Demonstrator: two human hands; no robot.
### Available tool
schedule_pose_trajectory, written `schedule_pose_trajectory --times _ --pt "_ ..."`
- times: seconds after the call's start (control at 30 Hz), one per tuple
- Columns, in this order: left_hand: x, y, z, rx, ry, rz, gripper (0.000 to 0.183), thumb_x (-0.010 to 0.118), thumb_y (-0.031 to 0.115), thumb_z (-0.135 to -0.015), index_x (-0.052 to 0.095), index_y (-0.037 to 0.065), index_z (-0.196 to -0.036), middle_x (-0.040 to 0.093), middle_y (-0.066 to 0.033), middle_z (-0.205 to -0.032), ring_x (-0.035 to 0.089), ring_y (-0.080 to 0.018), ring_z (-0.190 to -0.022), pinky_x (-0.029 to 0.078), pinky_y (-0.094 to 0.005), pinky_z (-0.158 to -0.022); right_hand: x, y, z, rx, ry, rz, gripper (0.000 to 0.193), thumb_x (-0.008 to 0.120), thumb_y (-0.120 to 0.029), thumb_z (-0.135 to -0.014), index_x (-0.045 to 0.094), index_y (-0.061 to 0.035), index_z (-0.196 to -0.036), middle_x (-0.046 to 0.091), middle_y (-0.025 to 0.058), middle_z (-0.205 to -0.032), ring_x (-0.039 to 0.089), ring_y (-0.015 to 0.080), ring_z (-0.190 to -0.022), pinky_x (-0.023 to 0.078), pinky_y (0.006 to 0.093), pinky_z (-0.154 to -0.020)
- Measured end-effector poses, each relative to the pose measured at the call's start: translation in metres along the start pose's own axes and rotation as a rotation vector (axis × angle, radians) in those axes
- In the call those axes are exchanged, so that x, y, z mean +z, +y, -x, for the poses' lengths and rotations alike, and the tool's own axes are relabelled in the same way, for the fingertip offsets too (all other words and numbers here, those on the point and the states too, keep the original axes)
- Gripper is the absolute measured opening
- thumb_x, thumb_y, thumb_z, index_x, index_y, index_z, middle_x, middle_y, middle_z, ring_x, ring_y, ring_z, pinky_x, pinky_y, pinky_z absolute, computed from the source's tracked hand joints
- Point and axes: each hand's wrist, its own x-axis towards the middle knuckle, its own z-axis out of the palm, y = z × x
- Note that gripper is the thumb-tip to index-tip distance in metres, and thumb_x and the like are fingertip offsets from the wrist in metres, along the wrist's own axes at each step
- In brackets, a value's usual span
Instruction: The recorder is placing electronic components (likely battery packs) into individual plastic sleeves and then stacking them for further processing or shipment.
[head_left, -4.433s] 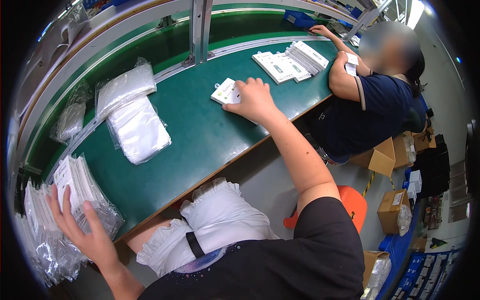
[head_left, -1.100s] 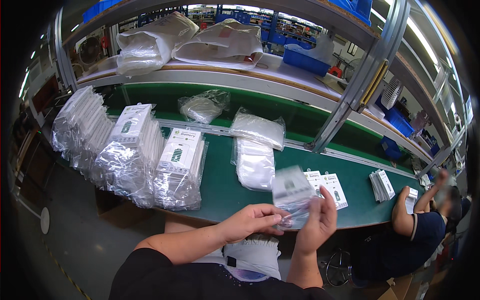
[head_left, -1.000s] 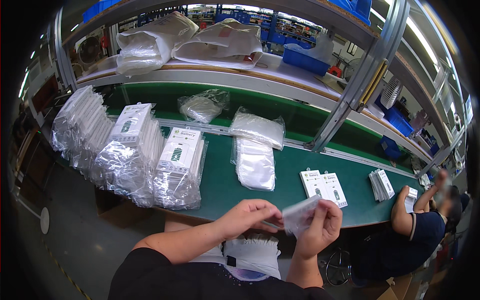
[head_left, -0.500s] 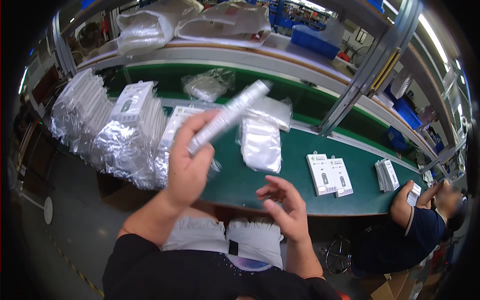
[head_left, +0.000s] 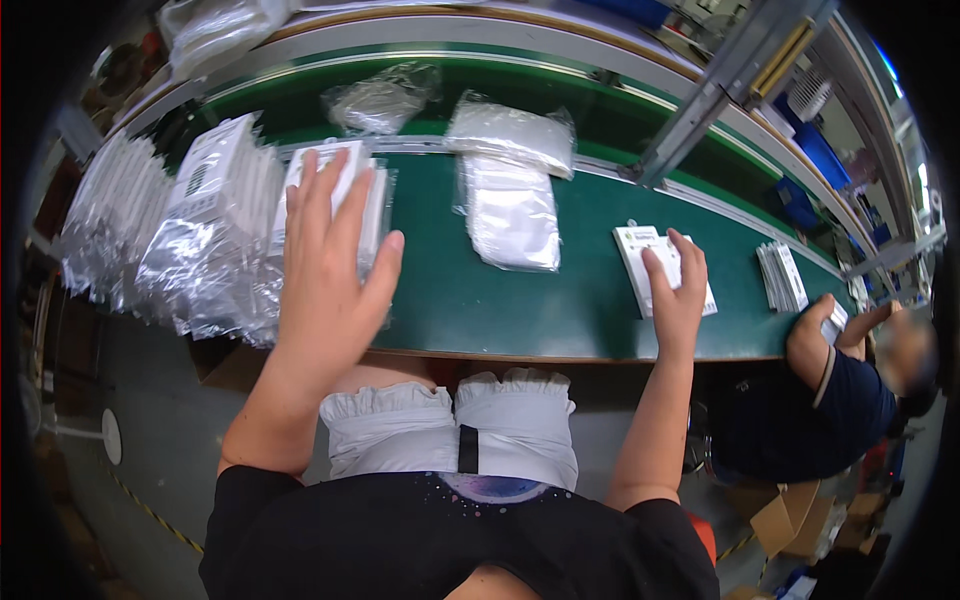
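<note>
My left hand (head_left: 335, 265) is spread open over the nearest stack of white boxes in clear plastic sleeves (head_left: 372, 215); nothing is in its fingers. To the right, my right hand (head_left: 680, 290) is over a pair of flat white boxes (head_left: 634, 262) on the green table. Its thumb and forefinger are apart at the right-hand box, which it partly hides. Whether the fingertips touch that box I cannot tell. Between my hands, farther back, lies a pile of clear plastic bags (head_left: 512, 215), with another bundle of bags (head_left: 510, 135) across its top.
Two taller stacks of sleeved boxes (head_left: 205, 200) stand at the left. A crumpled clear bag (head_left: 385, 98) lies behind them. Farther right is a small row of white boxes (head_left: 782, 277), near a seated co-worker (head_left: 825, 400). A metal post (head_left: 725, 95) rises at the table's back edge.
The sleeved box that my left hand held is out of that hand, which is now spread over the near stack. My right hand has moved right and forward to the white boxes. The view has tilted down.
</note>
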Motion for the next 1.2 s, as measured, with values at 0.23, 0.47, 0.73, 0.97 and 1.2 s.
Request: schedule_pose_trajectory --times 0.23,0.47,0.73,0.97,1.2 --pt "0.066 0.018 0.012 0.283 -0.233 0.389 0.023 0.061 0.001 -0.076 0.065 0.004 -0.099 0.058 -0.0081 -0.112 0.050 -0.0275 -0.112 0.038 -0.0399 -0.092 0.019 0.026 0.044 -0.007 -0.184 0.455 0.062 0.066 -0.041 -0.079 0.052 0.0001 -0.123 0.039 0.0263 -0.134 0.031 0.0387 -0.130 0.021 0.0510 -0.107" --pt "0.134 0.004 0.004 0.316 -0.300 0.251 0.021 0.061 0.000 -0.076 0.067 0.008 -0.094 0.060 -0.0054 -0.098 0.055 -0.0239 -0.094 0.040 -0.0390 -0.085 0.013 -0.007 0.055 -0.046 -0.277 0.301 0.058 0.073 -0.030 -0.072 0.055 0.0011 -0.117 0.047 0.0247 -0.124 0.040 0.0386 -0.119 0.029 0.0486 -0.101" --pt "0.132 0.013 -0.005 0.183 -0.262 0.427 0.020 0.059 0.002 -0.079 0.065 0.004 -0.098 0.053 -0.0091 -0.089 0.053 -0.0264 -0.088 0.044 -0.0352 -0.079 0.006 -0.031 0.048 0.404 -0.264 -0.728 0.059 0.068 -0.028 -0.077 0.045 0.0027 -0.122 0.051 0.0099 -0.093 0.053 0.0186 -0.085 0.047 0.0302 -0.067" --pt "0.134 0.012 -0.007 0.336 -0.174 0.254 0.021 0.059 0.004 -0.078 0.065 0.006 -0.098 0.055 -0.0097 -0.094 0.054 -0.0263 -0.092 0.043 -0.0367 -0.079 0.018 -0.031 0.049 0.850 -0.541 -1.491 0.068 0.033 -0.058 -0.092 0.043 0.0022 -0.122 0.052 0.0081 -0.077 0.045 0.0081 -0.058 0.037 0.0203 -0.041" --pt "0.140 0.005 -0.008 0.265 -0.292 0.264 0.022 0.057 0.001 -0.074 0.066 0.005 -0.094 0.057 -0.0104 -0.087 0.056 -0.0281 -0.083 0.044 -0.0383 -0.075 0.018 -0.036 0.053 0.882 -0.559 -1.426 0.059 0.034 -0.051 -0.095 0.044 0.0021 -0.120 0.052 0.0070 -0.076 0.045 0.0087 -0.058 0.037 0.0212 -0.041"
